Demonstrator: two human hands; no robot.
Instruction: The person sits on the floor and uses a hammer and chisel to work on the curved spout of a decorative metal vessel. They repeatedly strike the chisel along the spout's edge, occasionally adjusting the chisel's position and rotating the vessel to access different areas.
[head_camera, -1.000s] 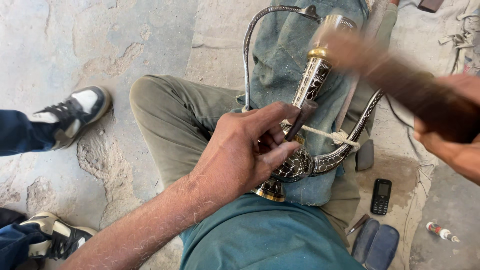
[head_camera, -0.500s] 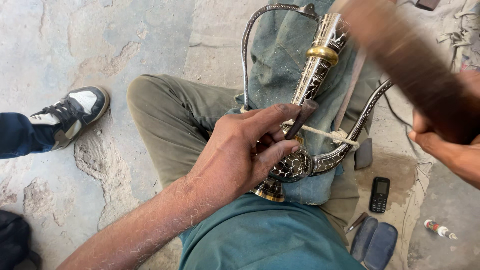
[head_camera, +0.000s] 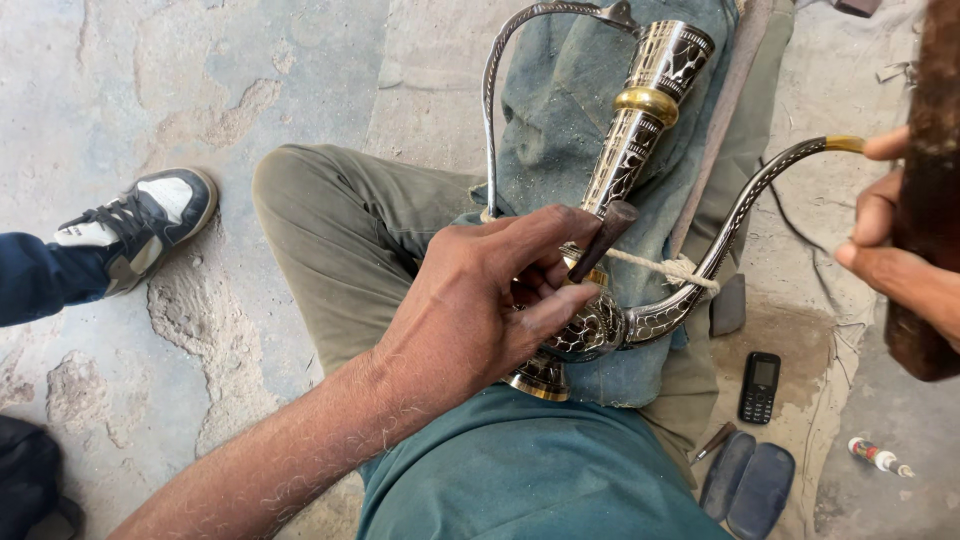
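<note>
Left hand (head_camera: 480, 300) pinches a short dark punch (head_camera: 600, 240), fingers closed round it and its tip set against the engraved metal ewer (head_camera: 640, 130) that lies across the person's lap on a blue-grey cloth (head_camera: 560, 90). Right hand (head_camera: 900, 250), to the right of the ewer, is closed on a dark wooden mallet (head_camera: 930, 180), held up clear of the punch. A curved spout (head_camera: 740, 210) springs from the right of the ewer's belly, tied to the neck with pale cord (head_camera: 660, 265); a thin arched handle (head_camera: 495, 120) rises on the ewer's left.

By the look of it, this is chasing work, the punch placed and a strike pending; that blow would call for a steady punch and a square hit. Below and right of the ewer lie a small black phone (head_camera: 759, 385) and a tube (head_camera: 878, 457). Far left of the ewer, another person's sneaker (head_camera: 140, 225) rests on the concrete.
</note>
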